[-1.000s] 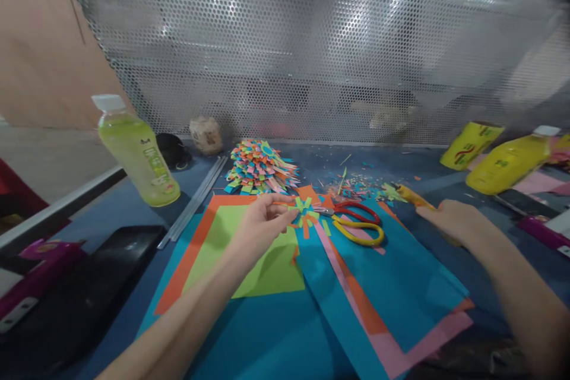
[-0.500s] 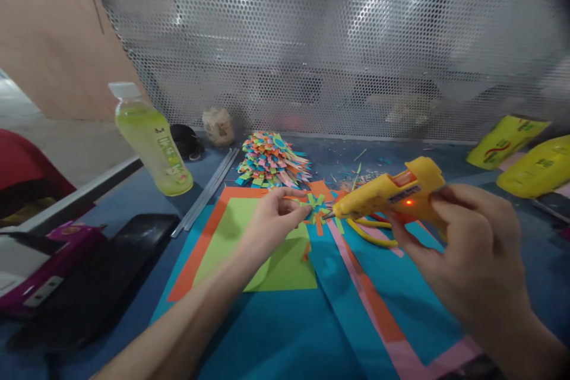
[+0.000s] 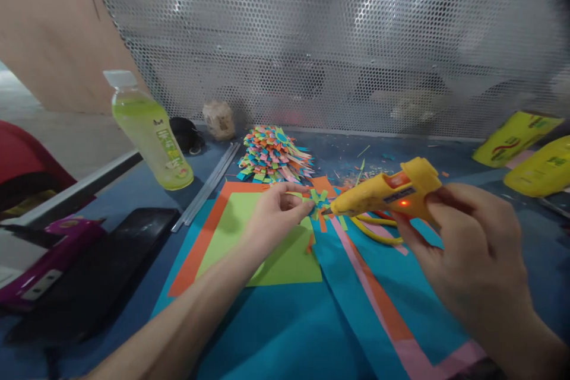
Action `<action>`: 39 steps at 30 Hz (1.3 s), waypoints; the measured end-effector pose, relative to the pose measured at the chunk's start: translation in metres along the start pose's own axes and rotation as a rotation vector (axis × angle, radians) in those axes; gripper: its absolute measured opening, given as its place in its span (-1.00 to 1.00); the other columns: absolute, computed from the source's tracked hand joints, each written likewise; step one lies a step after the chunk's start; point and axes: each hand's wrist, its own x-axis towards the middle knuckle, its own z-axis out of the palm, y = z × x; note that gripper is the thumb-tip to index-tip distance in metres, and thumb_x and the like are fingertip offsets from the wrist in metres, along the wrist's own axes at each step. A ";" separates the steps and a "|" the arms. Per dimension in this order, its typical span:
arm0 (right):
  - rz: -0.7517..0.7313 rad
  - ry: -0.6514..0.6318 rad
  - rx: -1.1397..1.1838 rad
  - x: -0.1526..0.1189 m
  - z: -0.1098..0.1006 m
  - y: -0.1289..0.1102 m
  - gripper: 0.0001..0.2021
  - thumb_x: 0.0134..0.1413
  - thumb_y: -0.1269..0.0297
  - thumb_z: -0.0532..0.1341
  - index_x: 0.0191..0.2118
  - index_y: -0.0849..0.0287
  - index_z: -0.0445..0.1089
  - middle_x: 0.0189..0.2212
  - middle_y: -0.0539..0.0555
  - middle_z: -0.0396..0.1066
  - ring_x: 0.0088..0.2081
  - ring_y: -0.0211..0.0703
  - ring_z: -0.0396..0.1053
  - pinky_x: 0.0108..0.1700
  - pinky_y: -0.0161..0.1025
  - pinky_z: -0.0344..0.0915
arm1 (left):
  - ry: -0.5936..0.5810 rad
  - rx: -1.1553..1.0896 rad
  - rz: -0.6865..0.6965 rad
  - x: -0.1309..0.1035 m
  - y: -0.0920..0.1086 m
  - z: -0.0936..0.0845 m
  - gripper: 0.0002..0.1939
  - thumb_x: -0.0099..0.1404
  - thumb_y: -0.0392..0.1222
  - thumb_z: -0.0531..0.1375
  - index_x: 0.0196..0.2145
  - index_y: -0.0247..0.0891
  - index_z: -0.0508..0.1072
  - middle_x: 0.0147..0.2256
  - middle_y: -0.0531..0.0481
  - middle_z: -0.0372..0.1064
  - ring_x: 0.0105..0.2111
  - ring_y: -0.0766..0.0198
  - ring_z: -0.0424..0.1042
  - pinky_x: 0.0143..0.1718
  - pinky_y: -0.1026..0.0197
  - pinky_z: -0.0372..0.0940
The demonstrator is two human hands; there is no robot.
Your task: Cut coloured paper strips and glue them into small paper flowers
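My right hand (image 3: 478,243) grips a yellow glue gun (image 3: 378,195) with a lit red light, its nozzle pointing left. Near that nozzle is a small fringed paper flower (image 3: 320,197) with green, orange and blue strips. My left hand (image 3: 278,211) is pinched closed at the flower's left edge and appears to hold it. Beneath my left hand lies a green paper sheet (image 3: 285,264) over an orange sheet (image 3: 187,270) and blue paper (image 3: 276,326). Behind the flower stands a pile of multicoloured fringed paper pieces (image 3: 274,157).
At left are a drink bottle (image 3: 151,136), clear glue sticks (image 3: 207,187), a black phone-like slab (image 3: 102,267) and a purple device (image 3: 57,255). Yellow packages (image 3: 512,139) lie far right. A perforated metal panel (image 3: 312,41) rises behind, with paper scraps (image 3: 363,160) before it.
The glue gun's nozzle has shifted slightly left, closer to the flower's middle. The whole view has tilted a little, while both hands keep their holds.
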 end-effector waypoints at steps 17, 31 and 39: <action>-0.016 -0.008 -0.019 -0.001 -0.001 -0.001 -0.53 -0.01 0.44 0.23 0.03 0.28 0.12 -0.15 0.37 0.24 -0.12 0.18 0.30 -0.14 0.03 0.31 | -0.005 0.000 0.008 0.001 -0.002 -0.001 -0.71 0.01 -0.14 0.26 -0.31 -0.29 0.34 -0.61 0.16 0.26 -0.65 0.49 0.17 -0.63 0.39 0.02; -0.002 -0.052 0.005 0.000 0.001 -0.003 -0.58 -0.01 0.50 0.21 0.00 0.24 0.15 -0.13 0.31 0.22 -0.07 0.11 0.26 -0.06 -0.02 0.28 | -0.011 0.045 -0.003 0.001 -0.002 0.001 -0.73 0.02 -0.17 0.24 -0.30 -0.30 0.35 -0.62 0.16 0.25 -0.65 0.48 0.17 -0.63 0.39 0.02; -0.045 0.034 -0.055 0.003 0.001 -0.001 -0.60 -0.06 0.46 0.27 -0.06 0.35 0.20 -0.18 0.37 0.27 -0.15 0.12 0.31 -0.15 -0.04 0.32 | -0.002 0.048 -0.008 0.001 -0.002 0.000 -0.75 0.03 -0.21 0.23 -0.30 -0.29 0.34 -0.62 0.19 0.24 -0.66 0.49 0.17 -0.63 0.39 0.02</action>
